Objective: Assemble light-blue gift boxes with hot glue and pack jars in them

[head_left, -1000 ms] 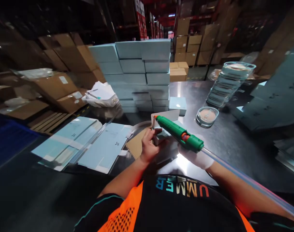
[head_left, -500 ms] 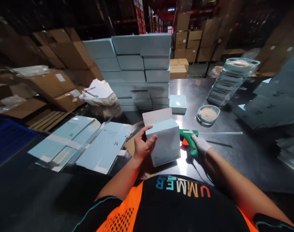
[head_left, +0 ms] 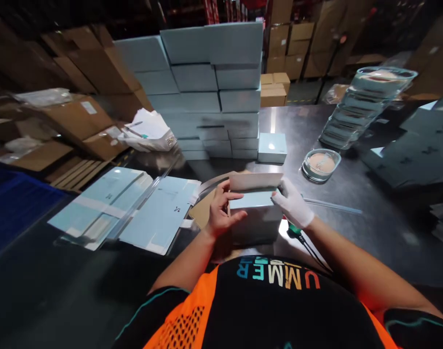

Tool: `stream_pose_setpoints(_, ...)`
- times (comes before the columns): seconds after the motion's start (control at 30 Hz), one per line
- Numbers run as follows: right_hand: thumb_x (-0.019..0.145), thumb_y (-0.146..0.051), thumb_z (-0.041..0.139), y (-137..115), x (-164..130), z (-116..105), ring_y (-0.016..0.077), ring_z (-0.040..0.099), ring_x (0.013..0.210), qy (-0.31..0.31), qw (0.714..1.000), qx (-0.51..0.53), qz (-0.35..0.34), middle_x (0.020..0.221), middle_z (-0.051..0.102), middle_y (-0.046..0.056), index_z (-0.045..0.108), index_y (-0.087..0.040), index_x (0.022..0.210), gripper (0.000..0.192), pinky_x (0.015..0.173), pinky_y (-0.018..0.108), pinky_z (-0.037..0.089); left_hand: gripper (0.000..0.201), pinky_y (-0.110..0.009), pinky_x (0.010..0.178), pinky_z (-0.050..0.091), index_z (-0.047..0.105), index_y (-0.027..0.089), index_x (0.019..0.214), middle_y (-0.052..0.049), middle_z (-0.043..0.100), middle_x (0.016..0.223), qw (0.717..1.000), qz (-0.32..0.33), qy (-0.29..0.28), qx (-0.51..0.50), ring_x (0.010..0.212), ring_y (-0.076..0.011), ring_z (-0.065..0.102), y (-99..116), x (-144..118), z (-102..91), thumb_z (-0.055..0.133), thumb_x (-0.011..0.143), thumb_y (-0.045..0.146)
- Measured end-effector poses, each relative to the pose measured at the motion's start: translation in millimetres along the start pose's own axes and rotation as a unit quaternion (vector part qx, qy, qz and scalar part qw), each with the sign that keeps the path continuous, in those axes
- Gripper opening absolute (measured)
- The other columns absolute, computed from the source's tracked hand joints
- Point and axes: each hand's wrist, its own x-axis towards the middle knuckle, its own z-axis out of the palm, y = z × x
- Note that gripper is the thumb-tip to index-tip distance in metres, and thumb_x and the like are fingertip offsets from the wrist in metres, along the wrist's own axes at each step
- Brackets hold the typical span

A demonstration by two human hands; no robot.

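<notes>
A pale blue box (head_left: 255, 199) with a raised flap (head_left: 255, 181) is held between both hands in front of my chest. My left hand (head_left: 220, 209), bare, grips its left side, the thumb along the near face and fingers at the top edge. My right hand (head_left: 294, 202), in a white glove, pinches the right end of the box by the flap. Beneath the right hand the green glue gun (head_left: 294, 230) lies on the table, mostly hidden, with its clear glue stick (head_left: 332, 206) pointing right.
Flat pale blue box blanks (head_left: 152, 213) lie at left. A wall of stacked blue boxes (head_left: 203, 92) stands behind, with a small box (head_left: 272, 148) beside it. Oval clear-lidded packs (head_left: 367, 109) are piled at right, a single pack (head_left: 321, 165) nearer. A paper-filled tray (head_left: 148, 133) sits back left.
My right hand has let go of the glue gun and moved left onto the box. The box has tilted, its top now facing me more. The camera view has dipped slightly.
</notes>
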Motion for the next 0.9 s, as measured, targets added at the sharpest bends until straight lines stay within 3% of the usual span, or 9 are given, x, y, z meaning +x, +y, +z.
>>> stream_pose_setpoints(0.13, 0.077, -0.052, 0.096, 19, -15, -15, 0.0365, 0.075, 0.125, -0.033, 0.995, -0.01, -0.092, 0.132, 0.077, 0.014, 0.068, -0.026, 0.114, 0.053, 0.11, 0.058, 0.062, 0.065, -0.047, 0.106, 0.062, 0.065, 0.03, 0.135, -0.008, 0.076, 0.122, 0.991, 0.094, 0.029, -0.087, 0.122, -0.0279, 0.078, -2, 6, -1.2, 0.099, 0.085, 0.052)
stream_pose_setpoints(0.27, 0.098, -0.032, 0.083, 16, -26, -19, 0.034, 0.069, 0.146, -0.099, 0.979, -0.038, -0.172, 0.157, 0.071, 0.013, 0.078, -0.031, 0.125, 0.027, 0.121, 0.057, 0.058, 0.043, -0.052, 0.111, 0.062, 0.078, 0.029, 0.134, -0.01, 0.082, 0.122, 0.984, 0.155, -0.076, -0.029, 0.132, -0.0319, 0.076, 4, 16, -11.9, 0.088, 0.098, 0.049)
stream_pose_setpoints(0.4, 0.106, -0.03, 0.073, 10, -26, -16, 0.0323, 0.07, 0.145, -0.133, 0.969, -0.056, -0.2, 0.151, 0.077, 0.008, 0.082, -0.038, 0.132, 0.029, 0.126, 0.06, 0.054, 0.03, -0.056, 0.112, 0.064, 0.083, 0.031, 0.133, -0.009, 0.087, 0.118, 0.977, 0.179, -0.115, -0.032, 0.134, -0.0329, 0.077, 11, 17, -19.8, 0.082, 0.103, 0.034)
stream_pose_setpoints(0.5, 0.1, -0.038, 0.079, 16, -33, -13, 0.0361, 0.066, 0.149, -0.108, 0.981, -0.058, -0.151, 0.158, 0.071, 0.009, 0.08, -0.036, 0.136, 0.036, 0.128, 0.064, 0.051, 0.034, -0.061, 0.117, 0.061, 0.083, 0.033, 0.133, -0.01, 0.086, 0.124, 0.979, 0.151, -0.137, -0.022, 0.14, -0.0353, 0.074, 12, 14, -24.5, 0.086, 0.1, 0.04)
stream_pose_setpoints(0.57, 0.085, -0.04, 0.091, 23, -43, -8, 0.0412, 0.066, 0.148, -0.092, 0.991, -0.058, -0.074, 0.162, 0.067, 0.015, 0.071, -0.031, 0.149, 0.067, 0.125, 0.065, 0.054, 0.055, -0.062, 0.123, 0.056, 0.078, 0.033, 0.144, -0.014, 0.081, 0.141, 0.983, 0.103, -0.15, -0.014, 0.147, -0.0378, 0.07, 7, 16, -36.2, 0.087, 0.095, 0.058)
stream_pose_setpoints(0.63, 0.073, -0.036, 0.094, 26, -52, -2, 0.0427, 0.074, 0.134, -0.095, 0.994, -0.055, 0.015, 0.148, 0.073, 0.02, 0.064, -0.025, 0.153, 0.086, 0.113, 0.064, 0.063, 0.087, -0.058, 0.124, 0.055, 0.066, 0.03, 0.159, -0.019, 0.071, 0.157, 0.993, 0.027, -0.117, 0.011, 0.15, -0.0392, 0.067, -4, 23, -60.8, 0.079, 0.09, 0.081)
stream_pose_setpoints(0.7, 0.073, -0.034, 0.091, 26, -51, 1, 0.0395, 0.079, 0.117, -0.091, 0.992, -0.049, 0.07, 0.131, 0.079, 0.018, 0.062, -0.022, 0.148, 0.081, 0.102, 0.06, 0.068, 0.103, -0.056, 0.12, 0.058, 0.058, 0.024, 0.164, -0.024, 0.066, 0.162, 0.99, -0.067, -0.063, 0.104, 0.148, -0.0402, 0.067, -18, 33, -99.6, 0.065, 0.089, 0.094)
stream_pose_setpoints(0.77, 0.077, -0.037, 0.091, 23, -32, -6, 0.0362, 0.081, 0.112, -0.038, 0.996, -0.022, 0.083, 0.125, 0.081, 0.015, 0.062, -0.022, 0.14, 0.071, 0.1, 0.057, 0.07, 0.095, -0.058, 0.119, 0.057, 0.064, 0.016, 0.155, -0.027, 0.066, 0.159, 0.927, -0.194, -0.062, 0.315, 0.149, -0.0437, 0.065, -34, 41, -147.9, 0.061, 0.093, 0.088)
stream_pose_setpoints(0.9, 0.074, -0.033, 0.096, 20, 63, -54, 0.0255, 0.08, 0.107, 0.199, 0.973, 0.088, 0.073, 0.123, 0.081, 0.009, 0.059, -0.025, 0.125, 0.063, 0.1, 0.044, 0.069, 0.094, -0.068, 0.114, 0.054, 0.068, 0.0, 0.142, -0.039, 0.073, 0.14, 0.623, -0.445, -0.183, 0.616, 0.138, -0.0591, 0.068, -55, 33, -238.8, 0.063, 0.088, 0.076)
